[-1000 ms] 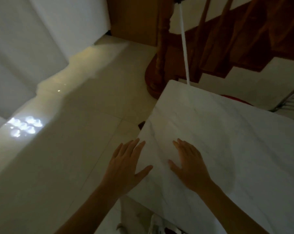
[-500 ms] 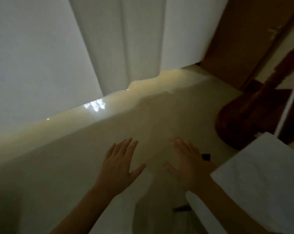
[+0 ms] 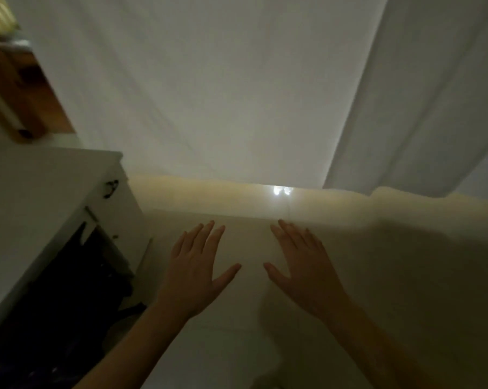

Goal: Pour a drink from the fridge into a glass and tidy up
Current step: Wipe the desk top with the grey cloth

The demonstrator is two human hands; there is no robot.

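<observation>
My left hand [image 3: 195,272] and my right hand [image 3: 304,269] are both held out flat, palms down and fingers spread, over a pale glossy floor [image 3: 405,276]. Neither holds anything. No fridge, drink or glass shows in the dim head view.
A white cabinet [image 3: 35,209] with a dark open compartment [image 3: 68,299] stands at the left. White wall panels [image 3: 223,94] rise straight ahead, with a jutting corner [image 3: 405,108] at the right. A wooden piece [image 3: 15,88] shows at the upper left.
The view has swung left: the marble table and the wooden staircase have left the frame, and the white cabinet has come in. Both hands stay flat and spread.
</observation>
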